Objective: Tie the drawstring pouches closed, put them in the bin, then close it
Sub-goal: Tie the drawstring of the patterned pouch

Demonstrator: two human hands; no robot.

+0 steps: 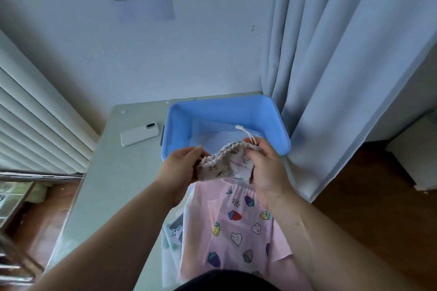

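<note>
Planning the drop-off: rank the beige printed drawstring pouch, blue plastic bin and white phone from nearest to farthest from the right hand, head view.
1. Beige printed drawstring pouch: pinched by the right hand.
2. Blue plastic bin: just behind.
3. White phone: far left.

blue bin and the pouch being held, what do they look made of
The blue bin looks like moulded plastic: smooth walls, rounded rim, slight sheen. The pouch looks like matte printed cloth, probably cotton: it puckers along its gathered top and sags between the left hand and right hand.
</note>
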